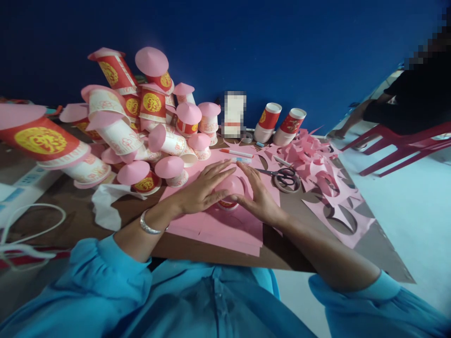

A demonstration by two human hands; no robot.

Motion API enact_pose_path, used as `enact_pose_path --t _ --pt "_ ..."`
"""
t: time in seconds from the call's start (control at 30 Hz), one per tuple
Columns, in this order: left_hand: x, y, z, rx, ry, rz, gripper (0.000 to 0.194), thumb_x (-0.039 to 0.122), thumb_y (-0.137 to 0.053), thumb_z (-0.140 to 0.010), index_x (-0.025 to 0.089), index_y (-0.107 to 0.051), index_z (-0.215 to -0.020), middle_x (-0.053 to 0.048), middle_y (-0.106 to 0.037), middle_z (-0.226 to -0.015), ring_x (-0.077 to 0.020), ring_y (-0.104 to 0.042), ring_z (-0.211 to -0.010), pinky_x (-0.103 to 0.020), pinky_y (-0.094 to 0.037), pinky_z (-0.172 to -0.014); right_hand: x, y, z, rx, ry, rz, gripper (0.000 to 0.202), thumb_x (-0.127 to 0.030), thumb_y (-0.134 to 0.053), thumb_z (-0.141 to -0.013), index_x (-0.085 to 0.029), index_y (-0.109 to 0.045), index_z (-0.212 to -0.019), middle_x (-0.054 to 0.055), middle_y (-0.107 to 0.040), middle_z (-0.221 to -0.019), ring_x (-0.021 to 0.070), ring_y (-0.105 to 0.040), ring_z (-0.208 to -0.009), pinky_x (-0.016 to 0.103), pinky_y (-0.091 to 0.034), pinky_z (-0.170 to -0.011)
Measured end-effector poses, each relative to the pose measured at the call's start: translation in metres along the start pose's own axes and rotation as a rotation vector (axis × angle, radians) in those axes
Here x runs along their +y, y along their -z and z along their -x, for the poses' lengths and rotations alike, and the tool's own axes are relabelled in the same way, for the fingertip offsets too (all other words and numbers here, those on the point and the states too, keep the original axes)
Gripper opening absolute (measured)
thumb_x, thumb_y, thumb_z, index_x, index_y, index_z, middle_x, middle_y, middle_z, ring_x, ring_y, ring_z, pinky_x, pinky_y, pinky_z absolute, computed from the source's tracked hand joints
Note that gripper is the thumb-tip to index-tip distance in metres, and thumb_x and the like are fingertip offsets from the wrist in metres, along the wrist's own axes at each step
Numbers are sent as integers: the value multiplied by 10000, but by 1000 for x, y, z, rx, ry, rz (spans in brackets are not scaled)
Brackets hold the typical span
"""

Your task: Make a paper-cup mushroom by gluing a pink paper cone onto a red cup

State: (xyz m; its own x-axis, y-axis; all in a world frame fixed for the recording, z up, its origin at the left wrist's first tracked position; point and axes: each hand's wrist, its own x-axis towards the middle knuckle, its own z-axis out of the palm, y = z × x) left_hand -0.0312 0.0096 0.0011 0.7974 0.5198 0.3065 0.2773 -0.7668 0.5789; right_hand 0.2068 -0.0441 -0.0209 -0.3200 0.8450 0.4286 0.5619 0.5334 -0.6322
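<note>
A paper cup (228,204) with a red band stands upright in front of me, topped by a pink paper cone (233,186). My left hand (204,188) rests along the cone's left side, fingers stretched out and thumb near its front edge. On the right side, my right hand (259,195) does the same with straight fingers, its thumb by the cone's lower rim. Together the hands frame the cone; how firmly they press I cannot tell. Pink paper sheets (225,237) lie under the cup. Black-handled scissors (283,176) lie just beyond my right hand.
Many cone-topped cups (153,105) are heaped at the left. Two stacks of cups (289,126) stand at the back. Cut pink scraps (347,218) cover the right. A red-and-white pen (237,153), tape roll (288,187) and white tissue (105,206) lie around. A person sits on a red chair (398,141).
</note>
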Motion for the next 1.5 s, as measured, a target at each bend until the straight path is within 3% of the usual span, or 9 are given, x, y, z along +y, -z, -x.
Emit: enact_pose_path --t 0.27,0.5,0.63,0.77,0.9,1.07,1.17,1.27,1.5 --pt "-3 -1 1 0 -35 -7 652 474 -432 -1074 367 -181 -1667 -72 -246 -1751 -272 -188 -1635 -552 -245 -1325 -6 1 -1 -27 -28 -38 829 -632 -568 -985 -283 -229 -1657 154 -405 -1660 322 -376 -1551 608 -357 -1259" --pt "-1 0 0 29 -15 20 565 442 -324 -1103 349 -240 -1653 -57 -279 -1743 -245 -211 -1630 -539 -235 -1331 -8 3 -1 -33 -11 -25 913 -665 -618 -943 -313 -190 -1668 138 -390 -1674 346 -384 -1542 627 -378 -1237" --pt "-5 2 -1 129 9 54 522 419 -326 -1109 340 -322 -1624 -69 -364 -1703 -221 -275 -1606 -525 -255 -1327 -5 6 -1 32 -33 -135 729 -649 -520 -1003 -320 -313 -1620 127 -450 -1638 317 -430 -1520 600 -412 -1219" --pt "-12 3 -1 191 104 132 492 439 -322 -1108 296 -432 -1565 -86 -467 -1636 -224 -390 -1548 -485 -316 -1304 12 5 -2 225 -107 -181 449 -477 -495 -1060 -292 -502 -1469 124 -612 -1468 275 -567 -1389 548 -483 -1154" --pt "-21 -1 -1 184 246 216 469 439 -422 -1079 252 -501 -1502 -113 -526 -1581 -260 -494 -1472 -497 -400 -1246 32 -1 -4 124 -135 -11 307 -266 -527 -997 -250 -657 -1275 118 -711 -1269 293 -645 -1220 560 -546 -1052" --pt "-30 -8 2 187 298 272 378 314 -490 -1026 218 -595 -1376 -135 -631 -1430 -265 -606 -1336 -514 -520 -1126 35 -5 -2 32 -1 123 420 -74 -510 -883 -213 -701 -1230 141 -699 -1284 315 -618 -1228 579 -547 -1037" --pt "-29 -10 1 151 306 214 383 178 -480 -964 203 -624 -1318 -124 -643 -1405 -254 -618 -1307 -513 -513 -1132 31 -4 -2 -6 42 159 415 -51 -534 -864 -195 -706 -1214 145 -692 -1291 312 -606 -1219 554 -555 -1020" --pt "-22 -8 0 35 280 86 441 97 -514 -870 193 -637 -1283 -120 -660 -1374 -287 -588 -1318 -551 -478 -1147 31 -4 -3 10 54 162 371 -38 -538 -875 -198 -725 -1153 132 -714 -1240 294 -620 -1170 516 -566 -990" --pt "-8 3 -5 -108 289 69 582 186 -721 -773 231 -597 -1340 -106 -644 -1412 -328 -552 -1353 -537 -451 -1156 37 -6 -2 43 69 169 323 -41 -571 -885 -206 -737 -1109 125 -726 -1213 284 -630 -1154 479 -567 -968"
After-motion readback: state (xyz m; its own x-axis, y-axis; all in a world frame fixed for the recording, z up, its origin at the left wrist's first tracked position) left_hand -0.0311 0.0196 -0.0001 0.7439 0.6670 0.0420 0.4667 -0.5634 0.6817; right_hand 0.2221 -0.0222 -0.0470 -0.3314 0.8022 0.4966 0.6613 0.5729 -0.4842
